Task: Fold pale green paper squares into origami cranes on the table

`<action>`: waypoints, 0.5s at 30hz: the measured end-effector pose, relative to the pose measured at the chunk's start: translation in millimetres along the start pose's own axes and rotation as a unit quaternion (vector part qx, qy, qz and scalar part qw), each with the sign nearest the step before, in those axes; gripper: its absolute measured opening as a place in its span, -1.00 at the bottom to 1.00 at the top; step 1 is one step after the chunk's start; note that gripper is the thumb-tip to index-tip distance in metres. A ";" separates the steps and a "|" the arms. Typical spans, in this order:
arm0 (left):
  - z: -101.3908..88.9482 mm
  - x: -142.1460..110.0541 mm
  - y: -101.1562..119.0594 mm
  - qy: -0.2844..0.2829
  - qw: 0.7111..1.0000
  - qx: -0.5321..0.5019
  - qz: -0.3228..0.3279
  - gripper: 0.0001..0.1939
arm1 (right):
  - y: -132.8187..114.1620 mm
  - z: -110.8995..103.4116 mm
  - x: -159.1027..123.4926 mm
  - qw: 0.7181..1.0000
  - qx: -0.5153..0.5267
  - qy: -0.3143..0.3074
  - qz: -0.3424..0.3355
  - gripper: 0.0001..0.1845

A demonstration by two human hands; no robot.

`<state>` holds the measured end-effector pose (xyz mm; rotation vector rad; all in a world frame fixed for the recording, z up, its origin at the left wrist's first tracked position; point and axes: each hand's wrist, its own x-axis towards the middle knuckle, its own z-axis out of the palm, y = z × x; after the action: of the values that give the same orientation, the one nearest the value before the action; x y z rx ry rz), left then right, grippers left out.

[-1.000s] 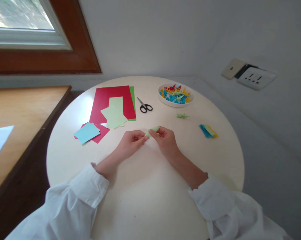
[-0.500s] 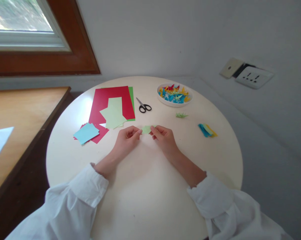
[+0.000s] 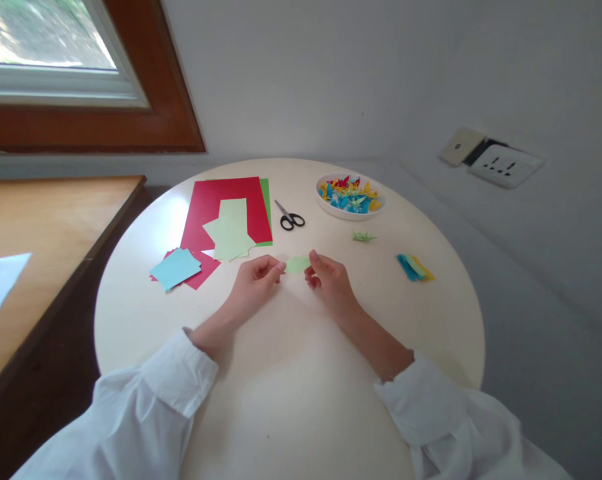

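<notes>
A small piece of light green paper (image 3: 297, 265) is stretched between my two hands, just above the table. My left hand (image 3: 259, 279) pinches its left end between thumb and fingers. At the right end, my right hand (image 3: 329, 276) has its thumb raised along the paper's edge and its fingers curled below. Beyond my hands lie the black-handled scissors (image 3: 292, 221), blades pointing away to the left. Behind my right hand rests a small group of folded light green paper shapes (image 3: 364, 237).
Red paper (image 3: 201, 207) and light green sheets (image 3: 233, 227) lie at the back left, with blue paper pieces (image 3: 175, 269) nearer. A white bowl (image 3: 351, 215) of colourful folded paper stands at the back right. Coloured strips (image 3: 413, 267) lie at the right of the round table (image 3: 291, 400).
My right thumb has lifted and moved slightly right, showing more of the light green paper. My left hand keeps its pinch. The whole view has shifted slightly.
</notes>
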<state>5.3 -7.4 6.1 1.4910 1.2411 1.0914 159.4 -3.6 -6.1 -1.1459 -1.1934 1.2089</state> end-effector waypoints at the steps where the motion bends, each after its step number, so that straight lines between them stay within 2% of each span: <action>1: 0.3 -0.4 0.4 -0.013 1.000 -0.004 -0.004 -0.70 | -0.1 0.4 -0.4 1.000 -0.011 -0.008 -0.011 -0.46; 4: 1.1 -1.2 1.1 -0.044 0.999 -0.013 -0.018 -0.68 | -0.1 2.3 -1.3 0.999 -0.027 -0.026 -0.030 -0.46; 7: 1.4 -1.5 -0.3 -0.052 0.998 -0.025 -0.015 -0.66 | -0.6 4.2 -1.8 0.999 -0.032 -0.023 -0.032 -0.47; 12: 2.4 -2.2 -6.9 -0.085 0.990 -0.103 -0.032 -0.55 | -3.6 7.2 -4.7 0.998 -0.051 -0.015 -0.041 -0.52; 15: 3.5 -2.8 -9.3 -0.107 0.989 -0.094 -0.036 -0.54 | -4.7 9.1 -7.6 0.996 -0.072 -0.022 -0.050 -0.52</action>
<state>6.3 -9.5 -3.9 1.3704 1.0069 0.9455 150.6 -11.4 -1.1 -1.1548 -1.3734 1.0911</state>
